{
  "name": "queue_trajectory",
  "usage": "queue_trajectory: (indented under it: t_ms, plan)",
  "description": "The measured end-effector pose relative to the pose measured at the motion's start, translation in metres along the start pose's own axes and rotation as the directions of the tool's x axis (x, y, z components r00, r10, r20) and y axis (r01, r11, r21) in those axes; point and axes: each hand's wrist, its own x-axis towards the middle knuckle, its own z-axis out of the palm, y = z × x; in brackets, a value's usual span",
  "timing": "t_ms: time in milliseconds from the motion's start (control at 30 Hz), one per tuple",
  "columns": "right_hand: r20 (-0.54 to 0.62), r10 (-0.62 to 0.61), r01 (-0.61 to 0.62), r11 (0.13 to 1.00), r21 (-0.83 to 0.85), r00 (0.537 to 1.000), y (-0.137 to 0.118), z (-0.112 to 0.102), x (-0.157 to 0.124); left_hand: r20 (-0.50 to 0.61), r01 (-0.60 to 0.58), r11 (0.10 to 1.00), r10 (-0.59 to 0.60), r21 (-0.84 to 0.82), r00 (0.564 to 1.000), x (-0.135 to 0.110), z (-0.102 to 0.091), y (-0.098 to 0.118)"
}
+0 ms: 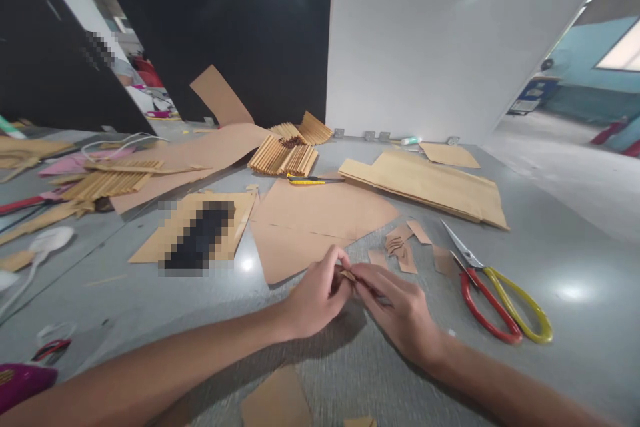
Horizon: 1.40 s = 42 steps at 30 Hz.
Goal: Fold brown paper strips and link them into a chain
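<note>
A: Clutter on the grey table [560, 260]?
B: Scissors [470, 265], one red loop, one yellow, lying flat at the right. Small brown scraps [403, 247] just left of them.
A: Behind that?
B: Big brown paper sheet [315, 220], yellow utility knife [310, 179] at its far edge. Flat stack of folded brown paper [430, 187] to the right. Pleated paper bundles [285, 155] further back, near the white board [425, 33].
A: Left side?
B: Brown sheet with a blurred-out patch [240, 210], more pleated strips [110, 180], a pink sheet [65, 163]. Loose brown piece [277, 403] at the near edge.
</note>
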Motion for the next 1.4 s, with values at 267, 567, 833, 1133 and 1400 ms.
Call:
queue_trajectory:
  t_ms: [267,567,833,1133,1400]
  plan:
    - [-0.022,0.097,-0.097,0.995,0.005,0.995,0.008,-0.001,-0.004,0.008,0.008,0.998,-0.007,-0.070,1.000,0.001,-0.002,-0.001]
    - [-0.055,0.078,-0.068,0.985,0.158,0.995,0.005,-0.007,-0.003,0.111,0.014,0.933,0.028,-0.359,0.993,-0.003,-0.009,0.003]
    - [-0.041,0.077,-0.071,0.988,0.139,0.996,0.001,-0.005,-0.003,0.094,0.023,0.949,0.007,-0.314,0.996,0.000,-0.010,-0.002]
    - [-0.074,0.156,-0.156,0.988,0.001,0.985,0.000,0.001,-0.003,0.059,-0.019,0.993,0.026,-0.115,0.998,0.002,-0.006,-0.001]
    - [-0.051,0.134,-0.137,0.989,-0.056,0.990,0.002,0.002,-0.005,0.001,-0.020,0.999,0.020,0.032,1.000,0.002,0.002,0.001]
